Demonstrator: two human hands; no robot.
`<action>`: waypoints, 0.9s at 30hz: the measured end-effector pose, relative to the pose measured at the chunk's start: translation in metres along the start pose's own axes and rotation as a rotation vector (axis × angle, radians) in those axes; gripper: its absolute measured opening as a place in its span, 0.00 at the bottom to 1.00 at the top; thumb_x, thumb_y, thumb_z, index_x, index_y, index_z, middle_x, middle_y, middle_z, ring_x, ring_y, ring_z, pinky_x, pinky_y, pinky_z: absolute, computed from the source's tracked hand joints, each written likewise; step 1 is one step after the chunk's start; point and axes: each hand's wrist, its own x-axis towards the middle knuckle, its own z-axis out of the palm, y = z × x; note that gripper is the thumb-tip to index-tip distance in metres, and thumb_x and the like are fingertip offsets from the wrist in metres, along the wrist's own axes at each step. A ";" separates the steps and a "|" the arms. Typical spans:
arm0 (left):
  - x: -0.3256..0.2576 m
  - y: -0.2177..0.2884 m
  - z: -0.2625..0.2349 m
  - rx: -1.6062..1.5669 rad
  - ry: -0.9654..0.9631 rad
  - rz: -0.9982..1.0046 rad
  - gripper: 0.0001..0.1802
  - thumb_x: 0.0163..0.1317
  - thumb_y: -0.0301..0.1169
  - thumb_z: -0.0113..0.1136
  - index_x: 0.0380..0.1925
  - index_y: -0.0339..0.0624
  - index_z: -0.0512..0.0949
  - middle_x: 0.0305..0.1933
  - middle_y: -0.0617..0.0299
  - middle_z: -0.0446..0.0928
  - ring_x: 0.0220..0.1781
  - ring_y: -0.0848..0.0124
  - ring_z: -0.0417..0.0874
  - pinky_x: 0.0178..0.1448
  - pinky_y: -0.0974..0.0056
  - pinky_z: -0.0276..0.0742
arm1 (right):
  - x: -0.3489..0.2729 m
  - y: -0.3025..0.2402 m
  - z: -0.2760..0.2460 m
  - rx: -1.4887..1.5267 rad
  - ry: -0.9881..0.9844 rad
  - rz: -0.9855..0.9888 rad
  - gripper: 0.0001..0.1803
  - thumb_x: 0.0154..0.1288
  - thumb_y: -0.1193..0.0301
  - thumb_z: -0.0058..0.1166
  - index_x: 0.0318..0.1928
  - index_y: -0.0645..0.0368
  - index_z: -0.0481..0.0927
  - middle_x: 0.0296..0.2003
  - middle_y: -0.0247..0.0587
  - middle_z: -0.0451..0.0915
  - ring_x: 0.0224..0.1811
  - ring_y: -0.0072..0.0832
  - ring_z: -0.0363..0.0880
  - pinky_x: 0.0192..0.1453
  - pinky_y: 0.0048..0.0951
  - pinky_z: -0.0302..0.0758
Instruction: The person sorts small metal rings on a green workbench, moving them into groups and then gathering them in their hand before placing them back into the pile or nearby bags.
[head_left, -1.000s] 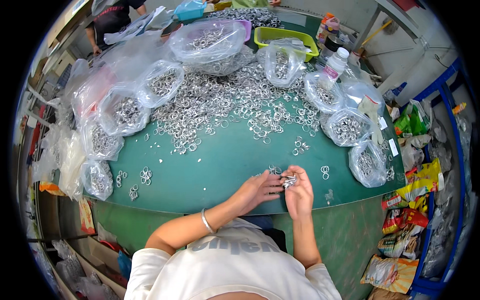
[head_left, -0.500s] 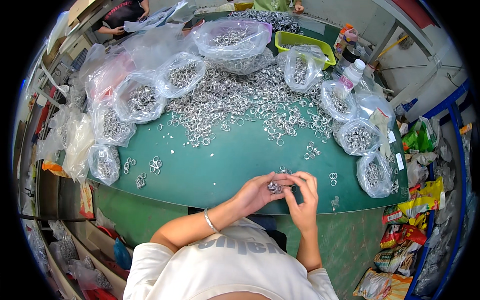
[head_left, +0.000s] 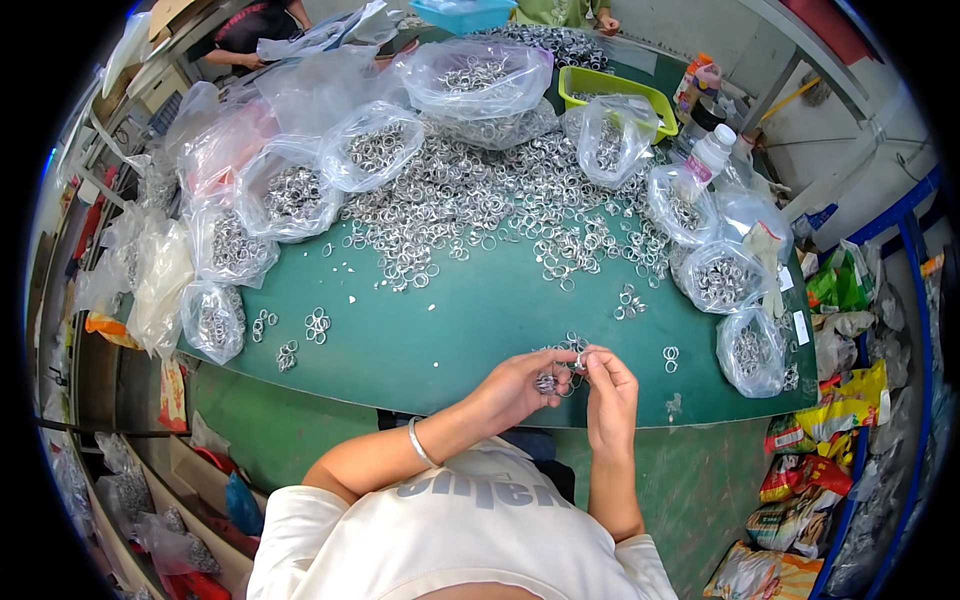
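Note:
Close to the near edge of the green table, my left hand is curled around several silver rings. My right hand pinches one ring between thumb and fingertips, right beside the left fingertips. Just beyond my fingers lies a small cluster of rings, partly hidden by the hands. A broad heap of loose silver rings covers the far middle of the table.
Clear plastic bags of rings stand round the heap, among them a left bag and a right bag. Small ring groups lie apart. Behind are a lime-green basket, a white bottle, a blue basin and two other people.
My right fingertips have moved up and in to the left fingertips, with a ring pinched there. A blue basin now shows at the far edge. The whole view has shifted slightly.

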 end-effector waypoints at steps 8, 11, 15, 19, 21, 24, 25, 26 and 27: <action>-0.003 0.008 0.010 0.120 0.154 0.014 0.17 0.65 0.29 0.55 0.54 0.38 0.72 0.34 0.67 0.73 0.31 0.80 0.69 0.32 0.76 0.65 | 0.005 0.015 -0.016 0.446 -0.145 0.351 0.07 0.69 0.72 0.48 0.42 0.62 0.76 0.36 0.33 0.78 0.40 0.21 0.74 0.46 0.25 0.69; -0.009 0.007 0.002 0.531 0.082 0.212 0.19 0.61 0.27 0.61 0.53 0.40 0.74 0.34 0.68 0.74 0.32 0.81 0.70 0.36 0.75 0.68 | 0.001 0.020 0.002 0.284 -0.033 0.323 0.08 0.69 0.72 0.46 0.42 0.62 0.76 0.36 0.34 0.77 0.40 0.21 0.75 0.45 0.25 0.70; -0.013 0.004 -0.020 0.893 0.162 0.502 0.14 0.57 0.28 0.65 0.44 0.39 0.80 0.32 0.64 0.78 0.33 0.78 0.74 0.41 0.70 0.71 | -0.005 0.025 0.007 0.035 -0.156 0.268 0.10 0.70 0.71 0.46 0.42 0.64 0.77 0.35 0.34 0.76 0.36 0.20 0.72 0.43 0.23 0.69; -0.062 0.024 -0.063 1.179 0.586 0.682 0.13 0.54 0.26 0.66 0.41 0.41 0.81 0.32 0.59 0.79 0.33 0.71 0.78 0.40 0.66 0.74 | -0.005 0.022 0.013 -0.375 -0.168 0.126 0.09 0.69 0.73 0.49 0.44 0.64 0.77 0.32 0.33 0.75 0.34 0.19 0.71 0.42 0.20 0.68; -0.095 0.038 -0.095 1.248 0.834 0.757 0.14 0.51 0.24 0.67 0.40 0.40 0.81 0.34 0.55 0.79 0.34 0.64 0.80 0.40 0.64 0.76 | 0.000 0.025 0.002 -0.274 -0.251 0.159 0.09 0.69 0.71 0.49 0.44 0.63 0.76 0.31 0.33 0.75 0.33 0.19 0.71 0.41 0.21 0.68; -0.144 0.051 -0.136 1.270 1.253 0.832 0.15 0.50 0.22 0.66 0.41 0.39 0.81 0.37 0.53 0.79 0.38 0.62 0.80 0.42 0.63 0.76 | 0.004 0.025 0.009 -0.279 -0.304 0.173 0.07 0.67 0.75 0.50 0.44 0.64 0.76 0.31 0.33 0.75 0.33 0.19 0.71 0.41 0.20 0.68; -0.157 0.052 -0.154 1.303 1.376 0.843 0.16 0.50 0.21 0.66 0.41 0.38 0.80 0.37 0.53 0.79 0.37 0.62 0.80 0.42 0.63 0.76 | 0.004 0.025 0.012 -0.308 -0.320 0.163 0.07 0.67 0.75 0.50 0.44 0.64 0.76 0.31 0.33 0.75 0.33 0.19 0.71 0.41 0.21 0.67; -0.167 0.055 -0.163 1.255 1.460 0.814 0.15 0.50 0.22 0.65 0.41 0.37 0.80 0.37 0.53 0.79 0.35 0.62 0.80 0.41 0.63 0.76 | 0.005 0.026 0.016 -0.303 -0.332 0.167 0.07 0.66 0.76 0.51 0.43 0.65 0.76 0.31 0.34 0.75 0.32 0.19 0.71 0.41 0.21 0.68; -0.175 0.056 -0.174 1.289 1.523 0.793 0.15 0.51 0.22 0.65 0.41 0.39 0.81 0.37 0.54 0.78 0.33 0.60 0.80 0.40 0.62 0.75 | 0.005 0.027 0.019 -0.318 -0.344 0.176 0.07 0.66 0.76 0.51 0.43 0.65 0.77 0.31 0.34 0.75 0.32 0.19 0.71 0.40 0.21 0.68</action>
